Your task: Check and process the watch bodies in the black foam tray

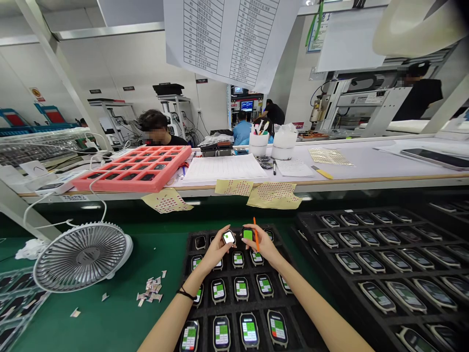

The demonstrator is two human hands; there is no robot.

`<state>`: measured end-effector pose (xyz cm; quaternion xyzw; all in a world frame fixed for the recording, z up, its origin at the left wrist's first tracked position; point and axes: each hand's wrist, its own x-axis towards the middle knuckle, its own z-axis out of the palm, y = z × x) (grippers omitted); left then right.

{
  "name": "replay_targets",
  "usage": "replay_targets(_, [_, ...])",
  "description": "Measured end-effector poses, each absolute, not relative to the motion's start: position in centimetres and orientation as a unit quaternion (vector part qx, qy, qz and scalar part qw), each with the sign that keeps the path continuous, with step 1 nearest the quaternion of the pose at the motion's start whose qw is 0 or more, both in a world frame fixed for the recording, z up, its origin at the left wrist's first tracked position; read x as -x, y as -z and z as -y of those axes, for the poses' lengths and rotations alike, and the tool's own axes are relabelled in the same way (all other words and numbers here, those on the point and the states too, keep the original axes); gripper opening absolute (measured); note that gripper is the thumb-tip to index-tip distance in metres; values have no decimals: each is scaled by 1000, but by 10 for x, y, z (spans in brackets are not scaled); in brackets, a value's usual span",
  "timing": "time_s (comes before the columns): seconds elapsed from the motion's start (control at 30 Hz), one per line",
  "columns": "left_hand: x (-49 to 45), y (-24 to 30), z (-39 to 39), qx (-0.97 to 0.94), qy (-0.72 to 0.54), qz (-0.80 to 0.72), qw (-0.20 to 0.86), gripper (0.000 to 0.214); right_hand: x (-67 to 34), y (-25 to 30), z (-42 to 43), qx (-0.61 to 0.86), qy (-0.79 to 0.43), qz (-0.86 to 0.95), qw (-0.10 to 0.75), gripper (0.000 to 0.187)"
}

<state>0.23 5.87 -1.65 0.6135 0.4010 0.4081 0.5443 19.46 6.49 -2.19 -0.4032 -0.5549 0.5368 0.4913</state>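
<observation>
My left hand (pixel 216 251) pinches a small watch body with a lit white screen (pixel 229 237) above a black foam tray (pixel 289 305). My right hand (pixel 263 244) grips another watch body with a green screen (pixel 248 234) and also holds an orange stick (pixel 256 234) upright between its fingers. Both hands hover over the far rows of the tray, which holds several watch bodies with green-lit screens (pixel 241 288). A dark band sits on my left wrist.
A second black tray of watch bodies (pixel 370 254) lies to the right. A white desk fan (pixel 82 254) and paper scraps (pixel 150 289) sit on the green mat at left. A raised shelf carries a red tray (pixel 135 168), papers and white cups (pixel 258 143). Other people work behind.
</observation>
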Motion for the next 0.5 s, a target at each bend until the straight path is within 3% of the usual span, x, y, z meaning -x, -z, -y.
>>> replay_targets(0.27, [0, 7, -55, -628, -400, -456, 487, 44, -195, 17, -62, 401, -544, 542, 500, 43])
replay_targets(0.5, [-3, 5, -55, -602, -426, -428, 523, 43, -195, 17, -61, 404, -541, 541, 501, 38])
